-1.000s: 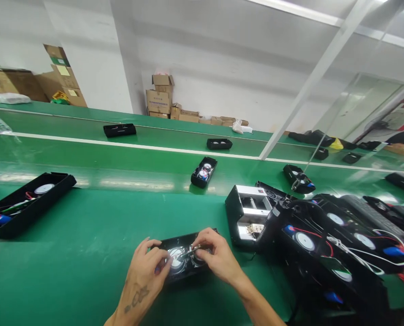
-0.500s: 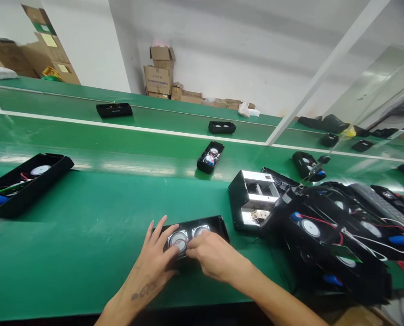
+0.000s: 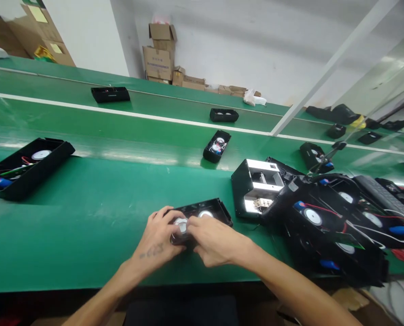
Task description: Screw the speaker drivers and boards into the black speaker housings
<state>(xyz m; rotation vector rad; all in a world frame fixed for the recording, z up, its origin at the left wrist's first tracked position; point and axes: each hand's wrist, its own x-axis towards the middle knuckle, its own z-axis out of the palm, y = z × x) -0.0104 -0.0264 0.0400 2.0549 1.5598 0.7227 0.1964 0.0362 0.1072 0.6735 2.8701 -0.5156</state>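
Note:
A small black speaker housing (image 3: pixel 212 211) with two round silver speaker drivers lies open side up on the green bench, close to the near edge. My left hand (image 3: pixel 158 239) curls round its left end, fingers bent over the left driver. My right hand (image 3: pixel 212 241) lies over its near side, fingers pinched together at the left driver. Whatever the fingertips hold is hidden.
A pile of open black housings (image 3: pixel 337 231) with speakers, blue parts and wires fills the right. Beside it stands a black and white box (image 3: pixel 256 192). A long black housing (image 3: pixel 21 167) lies at far left. More housings (image 3: pixel 217 146) lie on the green belt (image 3: pixel 120 131) behind.
The view has tilted down toward the bench edge. Both hands have drawn together over the housing's left driver. My left fingers, spread half a second ago, are now curled.

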